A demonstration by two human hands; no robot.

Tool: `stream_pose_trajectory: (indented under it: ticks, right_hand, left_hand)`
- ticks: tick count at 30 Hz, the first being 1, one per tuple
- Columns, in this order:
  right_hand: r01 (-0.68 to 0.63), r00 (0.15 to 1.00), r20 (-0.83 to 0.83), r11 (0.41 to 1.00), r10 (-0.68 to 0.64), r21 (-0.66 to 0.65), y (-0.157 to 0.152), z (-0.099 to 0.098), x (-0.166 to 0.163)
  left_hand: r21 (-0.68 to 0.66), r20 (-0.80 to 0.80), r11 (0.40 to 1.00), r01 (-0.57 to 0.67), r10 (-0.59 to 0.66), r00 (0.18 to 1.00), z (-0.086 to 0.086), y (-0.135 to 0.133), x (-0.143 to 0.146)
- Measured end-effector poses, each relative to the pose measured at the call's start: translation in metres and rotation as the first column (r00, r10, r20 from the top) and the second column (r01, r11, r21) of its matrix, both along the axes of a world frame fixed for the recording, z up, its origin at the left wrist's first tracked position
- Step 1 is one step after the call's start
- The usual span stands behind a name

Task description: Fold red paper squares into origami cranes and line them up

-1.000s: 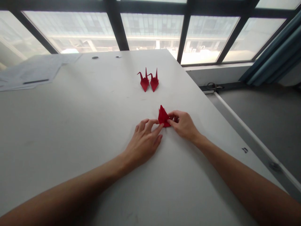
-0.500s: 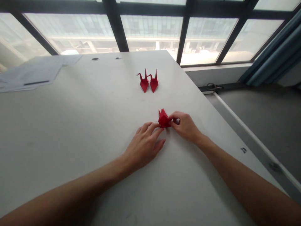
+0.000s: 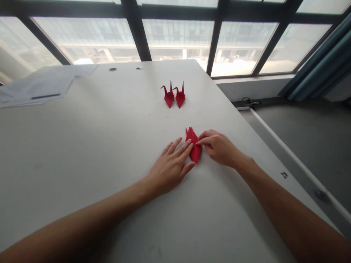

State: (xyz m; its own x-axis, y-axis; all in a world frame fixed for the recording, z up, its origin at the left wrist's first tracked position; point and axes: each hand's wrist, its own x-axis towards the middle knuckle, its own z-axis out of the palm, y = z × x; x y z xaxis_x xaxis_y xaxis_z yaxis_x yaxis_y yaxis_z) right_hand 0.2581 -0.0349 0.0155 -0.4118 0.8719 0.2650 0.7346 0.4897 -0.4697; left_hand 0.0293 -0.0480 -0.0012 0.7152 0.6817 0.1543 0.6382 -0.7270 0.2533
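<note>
A folded piece of red origami paper [image 3: 195, 152] lies on the white table, with narrow points at its far end and a broad pointed flap toward me. My left hand [image 3: 170, 166] is open, palm down, its fingertips resting on the left side of the paper. At the paper's right edge is my right hand [image 3: 221, 148], fingers curled and drawn together, with the index fingertip on the red surface. Its thumb is partly hidden. Farther back, two finished red paper cranes, a left one [image 3: 169, 100] and a right one [image 3: 180, 100], stand side by side.
White paper sheets [image 3: 41, 82] with a dark pen [image 3: 45, 96] on them lie at the table's far left. The white table [image 3: 95, 146] ends on the right in a slanting edge beside the grey floor. Large windows and a blue curtain [image 3: 309, 69] stand behind.
The near flap of the red paper, raised and folded up before, now lies flat toward me. My left fingers have moved onto the paper; my right hand has shifted slightly.
</note>
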Motion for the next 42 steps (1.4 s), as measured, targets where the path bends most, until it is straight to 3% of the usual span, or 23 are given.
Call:
stream_pose_trajectory:
  ticks: [4, 7, 15, 31, 42]
  right_hand:
    - [0.235, 0.965, 0.097, 0.969, -0.241, 0.073, -0.007, 0.002, -0.015]
    - [0.338, 0.922, 0.159, 0.935, -0.352, 0.11, -0.018, 0.002, -0.034]
    - [0.12, 0.961, 0.245, 0.992, -0.125, 0.035, -0.032, -0.019, -0.047]
    - [0.093, 0.969, 0.229, 0.996, -0.087, -0.016, -0.03, -0.024, -0.039]
    - [0.146, 0.94, 0.32, 0.987, -0.119, -0.063, -0.036, -0.019, -0.037]
  left_hand:
    - [0.024, -0.045, 1.0, -0.005, 0.006, 0.999, -0.001, -0.001, 0.0]
    - [0.037, -0.036, 0.999, -0.009, 0.01, 0.999, -0.001, -0.001, 0.0]
    - [0.062, -0.003, 0.998, -0.014, 0.014, 1.0, -0.006, 0.0, 0.001]
    - [0.017, -0.034, 0.998, -0.052, 0.053, 0.998, -0.002, -0.001, 0.003]
    - [0.04, -0.081, 0.998, -0.053, 0.056, 0.995, -0.003, -0.001, 0.001]
